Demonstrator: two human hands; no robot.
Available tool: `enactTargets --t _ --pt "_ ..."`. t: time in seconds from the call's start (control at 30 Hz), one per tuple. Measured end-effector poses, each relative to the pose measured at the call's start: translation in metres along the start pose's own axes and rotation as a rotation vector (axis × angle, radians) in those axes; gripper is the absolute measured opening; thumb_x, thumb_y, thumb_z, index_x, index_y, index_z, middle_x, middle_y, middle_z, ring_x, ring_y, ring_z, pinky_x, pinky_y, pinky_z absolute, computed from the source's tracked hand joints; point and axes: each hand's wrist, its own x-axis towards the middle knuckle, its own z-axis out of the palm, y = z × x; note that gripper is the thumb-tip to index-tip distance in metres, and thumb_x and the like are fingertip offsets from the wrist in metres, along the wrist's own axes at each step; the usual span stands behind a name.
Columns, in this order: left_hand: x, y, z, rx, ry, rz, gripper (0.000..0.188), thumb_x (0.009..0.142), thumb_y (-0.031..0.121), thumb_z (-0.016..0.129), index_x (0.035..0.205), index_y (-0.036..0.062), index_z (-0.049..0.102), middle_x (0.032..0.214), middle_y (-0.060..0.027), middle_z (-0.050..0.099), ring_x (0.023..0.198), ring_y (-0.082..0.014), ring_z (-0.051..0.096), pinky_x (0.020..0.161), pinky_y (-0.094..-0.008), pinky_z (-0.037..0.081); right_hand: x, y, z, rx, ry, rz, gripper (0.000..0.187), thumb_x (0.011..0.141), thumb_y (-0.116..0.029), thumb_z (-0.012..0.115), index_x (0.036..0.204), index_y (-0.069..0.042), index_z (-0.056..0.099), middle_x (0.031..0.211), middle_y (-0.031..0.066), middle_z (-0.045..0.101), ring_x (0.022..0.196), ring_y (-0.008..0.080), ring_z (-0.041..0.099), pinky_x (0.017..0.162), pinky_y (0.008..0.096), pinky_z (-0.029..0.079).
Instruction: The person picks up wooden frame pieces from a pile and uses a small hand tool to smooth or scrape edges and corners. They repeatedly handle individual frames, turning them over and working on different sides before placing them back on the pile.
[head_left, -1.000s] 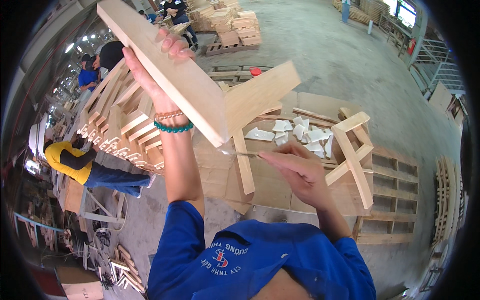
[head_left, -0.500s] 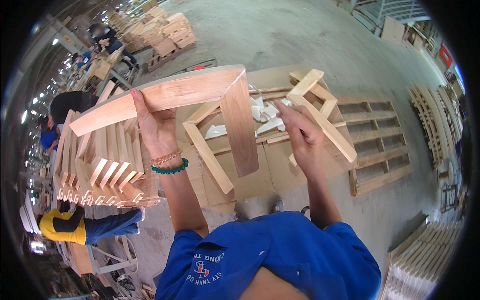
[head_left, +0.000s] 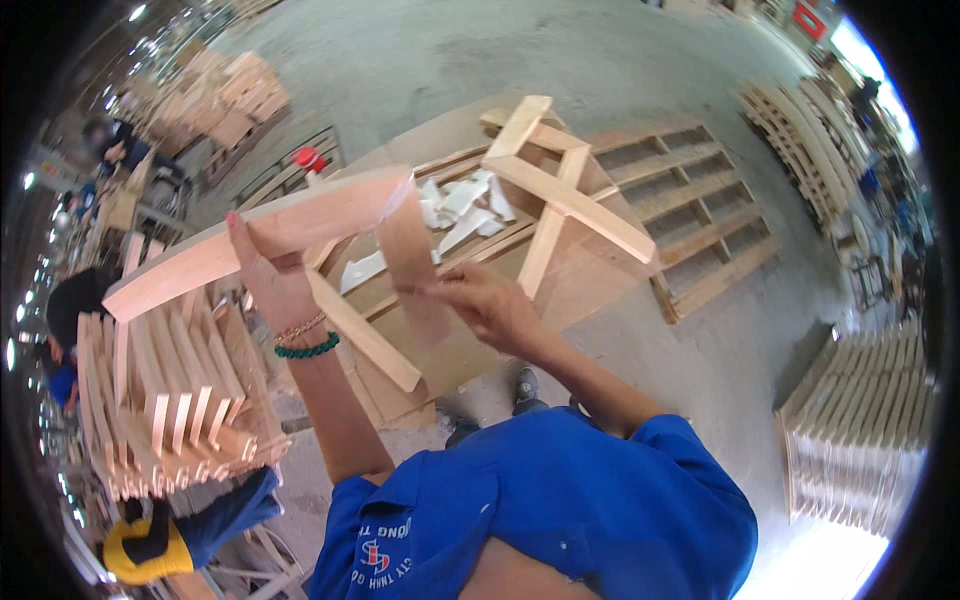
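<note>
My left hand (head_left: 272, 285) is closed around the long curved arm of an angled wooden furniture part (head_left: 300, 212), its thumb on the near face. The part is held up in the air, its shorter leg (head_left: 408, 255) hanging down at the right and blurred. A pale line runs along the joint between the two pieces. My right hand (head_left: 490, 305) is at the right edge of the shorter leg, fingers curled together; whether something small is in them is hidden. Beneath, white scraps (head_left: 465, 208) and more angled wooden parts (head_left: 575, 205) lie on cardboard (head_left: 590, 265).
Many angled wooden parts (head_left: 170, 390) are stacked at the left. A slatted pallet (head_left: 690, 205) lies at the right, with bundled slats (head_left: 860, 420) farther right. A red object (head_left: 308, 158) is behind the cardboard. A person in yellow (head_left: 150, 550) is at lower left.
My right hand has moved left and down from near the joint to the shorter leg's edge. The wooden part has shifted left and is tilted more. The whole view has turned.
</note>
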Motion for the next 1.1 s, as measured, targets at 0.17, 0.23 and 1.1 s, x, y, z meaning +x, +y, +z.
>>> enactTargets --t 0.17,0.23,1.1 --pt "0.002 -0.043 0.009 0.504 -0.315 0.162 0.048 0.083 0.029 0.070 0.117 -0.0001 0.052 0.103 -0.0056 0.060 0.090 -0.0155 0.060 0.076 -0.0285 0.051 -0.035 -0.037 -0.055 0.247 0.037 0.403 0.031 0.085 -0.004 0.063 0.116 -0.008 0.064 0.093 0.0092 0.061 0.080 0.0208 0.058 0.069 0.0330 0.046" --pt "-0.007 -0.071 0.010 0.830 -0.592 0.099 0.053 0.079 0.025 0.072 0.120 0.0010 0.051 0.103 -0.0084 0.062 0.091 -0.0182 0.061 0.079 -0.0315 0.050 -0.057 -0.025 -0.076 0.082 0.199 0.375 0.027 0.090 -0.008 0.060 0.117 -0.007 0.063 0.097 0.0087 0.062 0.088 0.0177 0.058 0.076 0.0296 0.046" --pt "-0.116 -0.081 -0.079 1.315 -0.541 -0.261 0.058 0.070 0.013 0.069 0.120 0.0013 0.044 0.101 -0.0172 0.061 0.093 -0.0259 0.060 0.081 -0.0352 0.047 0.046 0.307 0.037 0.264 0.997 1.300 0.056 0.084 -0.041 0.065 0.118 0.003 0.058 0.102 0.0203 0.066 0.099 0.0333 0.062 0.087 0.0420 0.046"
